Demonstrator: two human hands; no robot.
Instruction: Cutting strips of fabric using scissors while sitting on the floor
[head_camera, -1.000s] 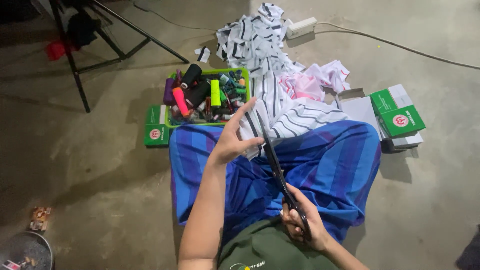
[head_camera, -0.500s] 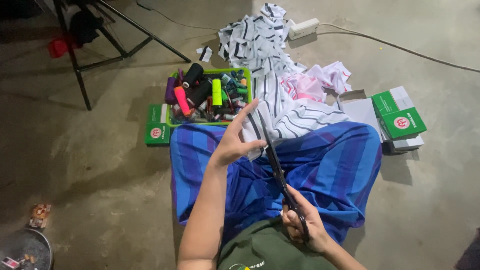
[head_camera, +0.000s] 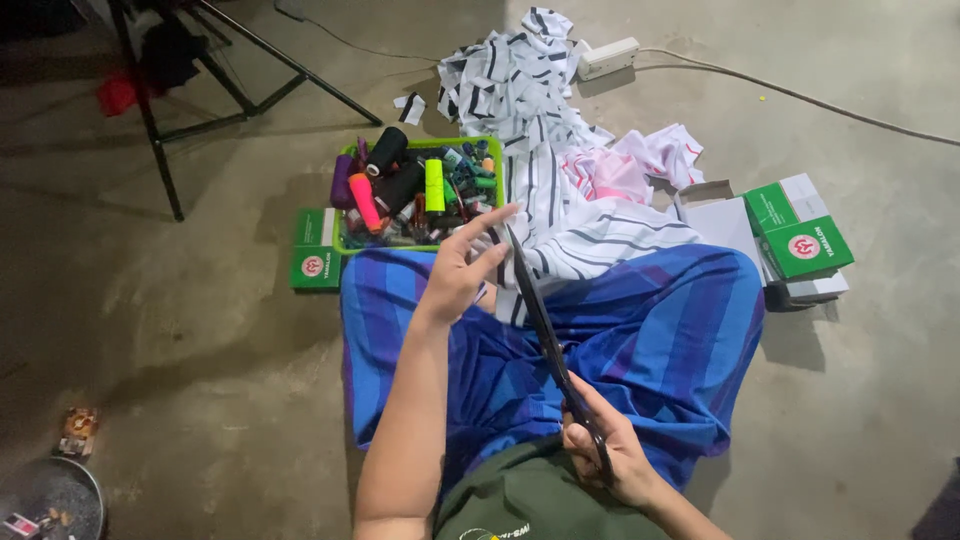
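Note:
I sit on the floor with a blue striped cloth (head_camera: 640, 340) over my lap. My right hand (head_camera: 608, 460) grips the handles of long black scissors (head_camera: 545, 335) whose blades point away from me toward the white fabric with black stripes (head_camera: 560, 215). My left hand (head_camera: 465, 265) is raised beside the blade tips, fingers spread, pinching the edge of the striped fabric near the blades. The fabric trails away over the floor to a heap (head_camera: 510, 70).
A green basket (head_camera: 345, 245) full of thread spools in several colours stands ahead. Green and white boxes lie at left (head_camera: 315, 262) and right (head_camera: 800, 235). A power strip (head_camera: 608, 57) with cable, a black stand (head_camera: 170, 110) and a round metal dish (head_camera: 50, 495) are around.
My left hand has lifted slightly and opened its fingers by the scissor tips. The scissors and right hand have hardly moved.

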